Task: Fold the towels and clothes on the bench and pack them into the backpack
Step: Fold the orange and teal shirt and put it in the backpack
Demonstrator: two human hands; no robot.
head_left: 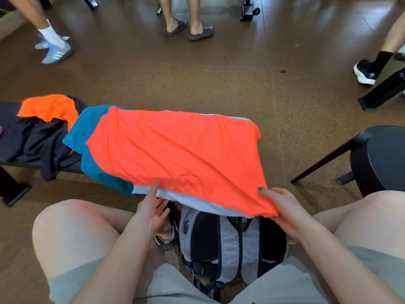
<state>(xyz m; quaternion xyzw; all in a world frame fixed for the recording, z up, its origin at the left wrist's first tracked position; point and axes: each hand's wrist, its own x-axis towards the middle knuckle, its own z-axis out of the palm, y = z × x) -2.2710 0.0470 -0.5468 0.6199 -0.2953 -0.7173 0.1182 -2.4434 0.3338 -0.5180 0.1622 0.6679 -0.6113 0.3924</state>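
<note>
An orange, teal and white shirt [175, 150] lies spread across the black bench [8, 115] and hangs off its near edge. My right hand [282, 207] pinches the shirt's near right corner, thumb on top. My left hand [151, 209] is at the near white hem with its fingers straight, the index finger touching the cloth. A grey and black backpack [228, 244] stands on the floor between my knees, partly under the shirt. An orange cloth [52, 106] and a black garment [43, 139] lie crumpled on the bench's left part.
A black stool [381, 159] stands at my right. Other people's legs and feet are on the brown floor beyond the bench: blue sneakers [54, 51], dark slides [190, 29], a black shoe [366, 71]. A shoe [166, 235] sits by the backpack's left side.
</note>
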